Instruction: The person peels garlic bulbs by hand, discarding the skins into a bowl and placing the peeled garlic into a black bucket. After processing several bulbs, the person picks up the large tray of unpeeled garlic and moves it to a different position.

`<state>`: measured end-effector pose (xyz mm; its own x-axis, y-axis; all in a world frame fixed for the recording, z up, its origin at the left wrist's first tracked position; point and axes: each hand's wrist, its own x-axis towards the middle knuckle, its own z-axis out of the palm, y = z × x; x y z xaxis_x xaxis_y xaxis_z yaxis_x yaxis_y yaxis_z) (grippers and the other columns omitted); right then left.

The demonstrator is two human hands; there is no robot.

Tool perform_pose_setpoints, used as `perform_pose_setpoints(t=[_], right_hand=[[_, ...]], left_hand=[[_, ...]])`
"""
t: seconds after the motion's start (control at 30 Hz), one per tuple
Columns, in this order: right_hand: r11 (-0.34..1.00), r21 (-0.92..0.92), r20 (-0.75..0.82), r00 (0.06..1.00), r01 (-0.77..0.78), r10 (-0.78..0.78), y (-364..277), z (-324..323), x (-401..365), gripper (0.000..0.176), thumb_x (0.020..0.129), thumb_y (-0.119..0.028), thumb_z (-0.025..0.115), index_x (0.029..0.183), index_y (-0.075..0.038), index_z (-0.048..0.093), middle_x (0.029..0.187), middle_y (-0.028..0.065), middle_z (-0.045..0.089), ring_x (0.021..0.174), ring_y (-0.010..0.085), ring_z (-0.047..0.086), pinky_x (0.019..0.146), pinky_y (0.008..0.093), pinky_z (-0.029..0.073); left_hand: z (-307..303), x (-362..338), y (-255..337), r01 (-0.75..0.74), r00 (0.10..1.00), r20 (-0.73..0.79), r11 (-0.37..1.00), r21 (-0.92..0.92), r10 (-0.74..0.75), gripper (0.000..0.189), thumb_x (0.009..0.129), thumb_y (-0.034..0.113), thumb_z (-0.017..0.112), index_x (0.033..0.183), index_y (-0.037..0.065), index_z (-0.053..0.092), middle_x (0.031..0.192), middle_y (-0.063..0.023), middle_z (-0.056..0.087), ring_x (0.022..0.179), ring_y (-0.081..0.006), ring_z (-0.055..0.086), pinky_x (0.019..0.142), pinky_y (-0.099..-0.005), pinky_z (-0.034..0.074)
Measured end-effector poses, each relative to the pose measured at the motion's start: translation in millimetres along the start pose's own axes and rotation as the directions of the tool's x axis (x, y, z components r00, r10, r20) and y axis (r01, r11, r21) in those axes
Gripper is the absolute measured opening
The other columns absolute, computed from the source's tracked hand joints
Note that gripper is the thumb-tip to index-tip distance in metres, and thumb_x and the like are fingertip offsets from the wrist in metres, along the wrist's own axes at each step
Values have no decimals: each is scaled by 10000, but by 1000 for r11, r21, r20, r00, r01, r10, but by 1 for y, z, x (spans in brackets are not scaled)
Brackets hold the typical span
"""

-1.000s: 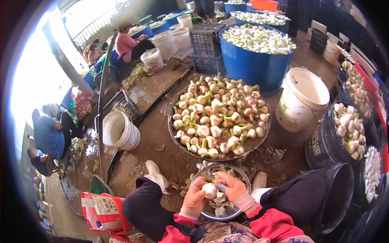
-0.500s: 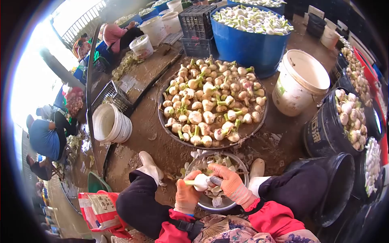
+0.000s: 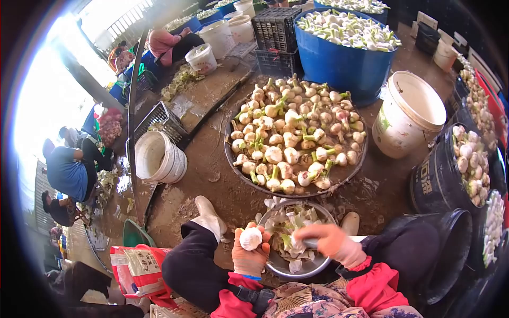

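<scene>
My left hand (image 3: 249,258), in an orange glove, is closed around a white garlic bulb (image 3: 251,239) whose rounded face points up at me. My right hand (image 3: 335,245), gloved alike and smeared by motion, grips a short metal tool (image 3: 309,243), probably a knife, over the bowl's right side. Between my boots sits a metal bowl (image 3: 275,271) with a heap of garlic peelings and leaves (image 3: 289,228) in it. Just beyond it, a wide round tray (image 3: 249,185) is piled with untrimmed garlic bulbs (image 3: 291,135) with green stems.
Behind the tray stands a blue tub (image 3: 339,69) of trimmed garlic beside stacked black crates (image 3: 275,32). White buckets (image 3: 408,114) flank the tray. Black buckets (image 3: 440,175) of garlic line the right. A red bag (image 3: 140,270) lies by my left leg. Other people (image 3: 69,169) sit at left.
The garlic bulb has turned in my left hand, and its green stem no longer shows. My right hand with the tool has moved right, away from the bulb. The whole view has shifted slightly.
</scene>
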<state>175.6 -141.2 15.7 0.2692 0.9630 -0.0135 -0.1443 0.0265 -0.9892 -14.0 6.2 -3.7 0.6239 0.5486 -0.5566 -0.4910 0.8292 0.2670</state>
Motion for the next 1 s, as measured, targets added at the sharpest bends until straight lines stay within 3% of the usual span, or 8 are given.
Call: perform_pose_setpoints(t=[0.1,0.23,0.43,0.5,0.57,0.67,0.77,1.0], right_hand=[[750,-661,29,1000,21,-2,26,21,-3,388,705,-2,585,1090,-37,617,1144,150,579,1055,281,561,902,324,441],[964,-262,-151,988,-55,16,32,44,5,525,756,-72,594,1266,-102,472,1184,141,546,1100,261,530,936,326,418],[624,716,-30,880,-312,475,10,39,4,517,855,-181,632,1327,-135,424,1182,2,539,1034,121,550,785,322,539],[974,134,-254,957,180,-142,44,32,11,433,898,-248,568,1304,-153,452,1134,8,569,973,147,591,744,342,549],[382,923,-164,949,52,269,-20,17,10,394,895,-248,571,1255,-113,487,1143,48,572,983,177,591,766,351,532],[516,803,-393,916,298,83,-116,-16,-24,296,909,-181,534,1190,-91,507,1096,40,550,1007,154,553,830,352,497],[945,-223,-763,560,241,-323,-211,-44,-86,281,838,-47,591,1111,-52,527,1015,72,553,918,166,591,770,330,527],[818,-221,-973,-68,530,-219,-162,-126,-269,435,816,-41,627,1233,-118,525,1059,66,591,915,185,609,694,352,555]], left_hand=[[-3,0,-3,3,1000,-16,1000,26,-3,395,909,444,488,1058,99,610,949,-111,664,823,-302,651,600,-388,560],[-14,8,-22,-395,918,277,697,598,283,496,908,422,527,1193,18,498,1125,-119,575,968,-245,585,813,-390,495],[23,6,-54,-501,812,506,790,354,289,682,828,554,571,1248,30,452,1091,-76,546,988,-233,529,872,-416,432],[5,5,-29,-265,938,319,874,407,136,681,929,535,368,1462,165,162,1490,-99,233,1318,-311,301,1095,-520,201],[-17,14,-19,-222,969,197,876,428,149,666,914,506,439,1440,150,238,1428,-116,345,1252,-312,392,1042,-516,315],[8,3,-25,-130,990,2,904,408,142,553,913,471,475,1346,134,404,1268,-112,504,1153,-313,479,995,-509,367],[2,8,-23,-69,997,54,925,373,53,458,920,451,475,1238,123,508,1134,-101,581,1082,-309,524,947,-495,408],[1,7,-21,-8,993,110,921,391,-39,348,958,370,423,1143,122,580,1049,-80,629,1010,-274,576,899,-476,437]])
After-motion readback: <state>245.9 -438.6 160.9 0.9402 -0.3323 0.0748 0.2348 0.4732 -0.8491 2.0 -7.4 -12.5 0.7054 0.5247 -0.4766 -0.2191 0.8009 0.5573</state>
